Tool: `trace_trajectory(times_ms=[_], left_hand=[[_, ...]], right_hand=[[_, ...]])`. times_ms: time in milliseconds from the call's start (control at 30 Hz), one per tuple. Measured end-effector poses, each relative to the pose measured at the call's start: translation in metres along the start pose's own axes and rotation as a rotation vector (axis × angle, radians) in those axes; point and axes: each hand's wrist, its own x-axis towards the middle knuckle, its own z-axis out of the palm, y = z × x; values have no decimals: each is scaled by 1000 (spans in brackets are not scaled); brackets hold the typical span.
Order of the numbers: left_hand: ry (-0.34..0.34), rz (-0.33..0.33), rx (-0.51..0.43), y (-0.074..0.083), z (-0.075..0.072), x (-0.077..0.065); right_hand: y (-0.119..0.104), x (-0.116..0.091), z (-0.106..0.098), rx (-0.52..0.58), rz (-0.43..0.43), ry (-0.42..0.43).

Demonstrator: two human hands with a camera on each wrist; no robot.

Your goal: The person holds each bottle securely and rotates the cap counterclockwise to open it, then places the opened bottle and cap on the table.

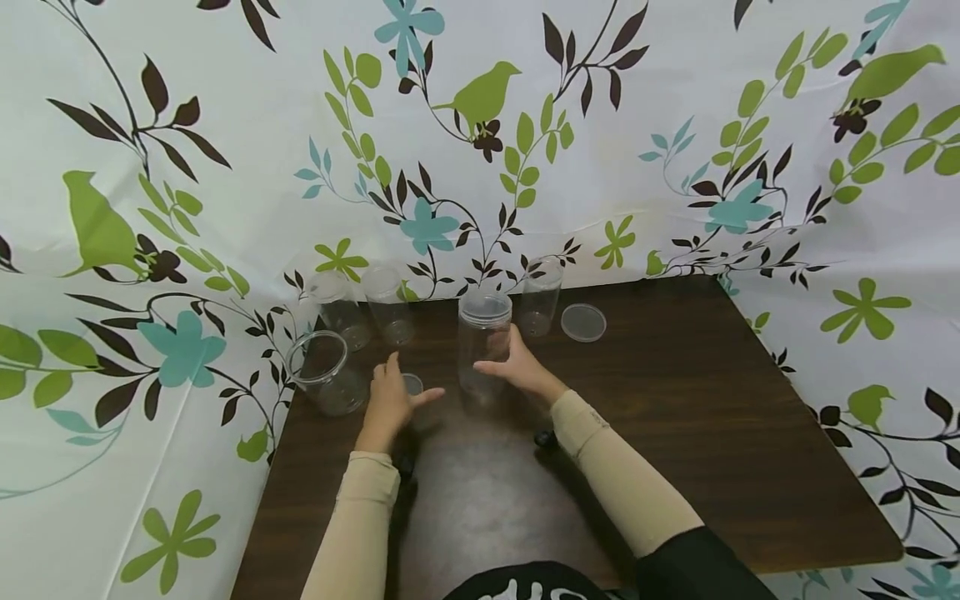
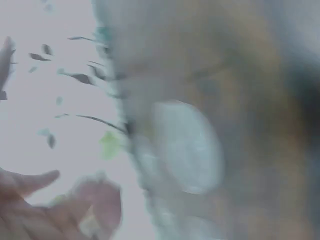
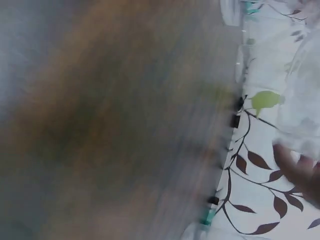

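right hand (image 1: pixel 526 367) grips 1 clear jar (image 1: pixel 480 337) | left hand (image 1: pixel 389 397) near wide-mouthed jar (image 1: pixel 337 392)

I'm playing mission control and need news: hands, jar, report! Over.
Right hand holding clear jar, upright. Left hand empty. Small clear disc beside left hand, maybe in the way.

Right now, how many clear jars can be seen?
5 jars: one at the right hand, one behind, to its right, one left of the left hand, two at the back left of the table.

Jar (image 1: pixel 477 340) looks glossy plastic — tabletop (image 1: pixel 690 417), wood-grained
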Motion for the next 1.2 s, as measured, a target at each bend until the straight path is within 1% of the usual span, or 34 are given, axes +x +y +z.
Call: trace_trajectory(times_ms=[33, 100, 133, 167, 200, 233, 267, 300, 367, 467, 600, 667, 767, 833, 900, 1000, 1033, 1200], left_hand=[[-14, 76, -77, 8, -5, 0], [-83, 230, -289, 22, -11, 2], [-131, 288, -398, 27, -12, 3], [-180, 337, -505, 32, -12, 3], [-219, 386, -609, 33, -10, 4], [-252, 428, -701, 34, -8, 4], [-272, 455, -772, 35, -6, 4], [-282, 474, -824, 36, -2, 4], [-288, 500, -897, 37, 3, 2], [-284, 563, -950, 38, 9, 0], [-302, 676, -1030, 37, 15, 0], [-313, 705, -1072, 37, 17, 0], [-332, 720, -1111, 37, 20, 0], [-339, 716, -1118, 38, 22, -1], [-334, 717, -1103, 39, 24, -3], [-298, 694, -1058, 44, 27, -5], [-283, 674, -1047, 45, 28, -6], [-152, 543, -951, 49, 31, -8]], right_hand=[[-1, -7, -2, 35, -32, -49], [-1, -18, -5, 141, -86, -178], [-2, -23, -5, 187, -105, -243], [3, -26, -5, 229, -134, -308], [3, -29, -3, 256, -151, -372], [4, -32, -1, 274, -162, -424], [4, -35, 0, 274, -166, -457], [5, -38, 2, 262, -167, -477], [7, -42, 4, 232, -171, -488], [9, -48, 6, 201, -160, -473], [10, -51, 6, 140, -159, -466], [9, -52, 5, 119, -164, -472], [7, -54, 5, 84, -172, -475], [6, -56, 4, 53, -175, -459], [5, -59, 3, 19, -177, -426], [5, -64, 3, -48, -178, -348], [6, -65, 4, -59, -178, -326], [5, -67, 9, -203, -214, -159]])
